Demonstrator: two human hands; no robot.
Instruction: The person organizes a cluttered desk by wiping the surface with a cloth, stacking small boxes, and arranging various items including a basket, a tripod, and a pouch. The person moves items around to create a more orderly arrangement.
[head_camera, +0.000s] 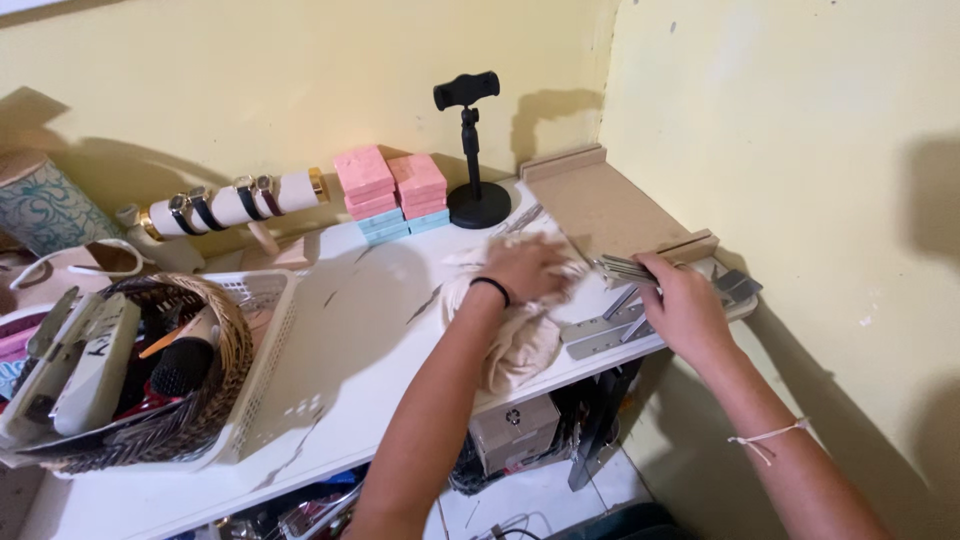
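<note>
Pressing cloth (515, 330) | left hand (525, 268); white table (340, 340) | yellow walls (790, 120)

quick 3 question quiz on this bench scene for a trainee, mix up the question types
1. True or false: the left hand rests on a cream cloth.
2. What does the right hand touch? A) the wicker basket B) a stack of flat metal strips C) the black stand
3. Fill in: the pink boxes sit on top of ____ boxes.

Key
1. True: the left hand presses on the cloth on the white table.
2. B: its fingers lie on the metal strips beside the brown board.
3. Light blue: the blue boxes lie under the pink ones, left of the black stand.
</note>
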